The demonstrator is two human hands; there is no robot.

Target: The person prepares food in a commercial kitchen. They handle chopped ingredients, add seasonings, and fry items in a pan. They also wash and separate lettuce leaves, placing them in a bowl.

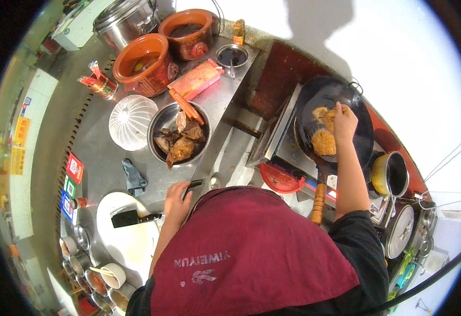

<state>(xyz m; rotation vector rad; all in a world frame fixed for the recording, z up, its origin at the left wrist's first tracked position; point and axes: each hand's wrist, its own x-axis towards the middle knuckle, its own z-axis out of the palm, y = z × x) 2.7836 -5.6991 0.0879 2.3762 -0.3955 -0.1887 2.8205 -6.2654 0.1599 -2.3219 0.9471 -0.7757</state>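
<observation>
Over the black wok at the right, my right hand is closed on what look like wooden chopsticks. Their tips reach a browned piece of food lying in the wok. A second flat, golden-brown fried piece lies just nearer to me. By the front edge of the steel counter, my left hand has its fingers closed about a small, flat black object, partly hidden. Left of that hand, a cleaver lies on a round white cutting board.
The wok's wooden handle points toward me. A steel bowl of meat chunks, a white strainer basket, a pink box and clay pots stand on the counter. A yellow pot sits right of the wok.
</observation>
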